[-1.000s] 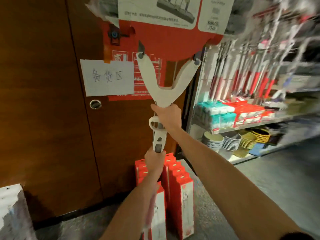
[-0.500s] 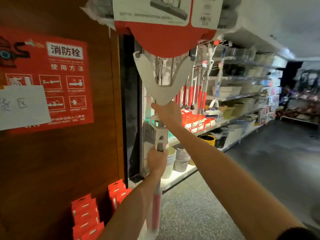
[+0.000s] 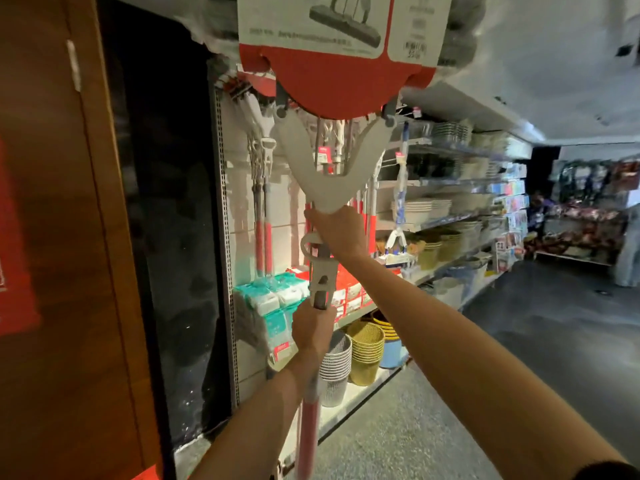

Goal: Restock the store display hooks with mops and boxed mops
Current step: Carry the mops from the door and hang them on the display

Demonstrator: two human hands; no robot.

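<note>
The person holds the mop (image 3: 329, 197) upright before the display wall, with its packed head high above. The right hand (image 3: 337, 230) is curled round its neck, and the left hand (image 3: 311, 329) grips the pole lower down. I think the tall head could knock the hanging mops (image 3: 261, 202) loose if it swings sideways.

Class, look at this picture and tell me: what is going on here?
A person holds a mop upright in a store aisle. The right hand grips it just under the grey yoke, and the left hand grips the handle lower down. Its carded head is raised before the other mops hanging there.
</note>
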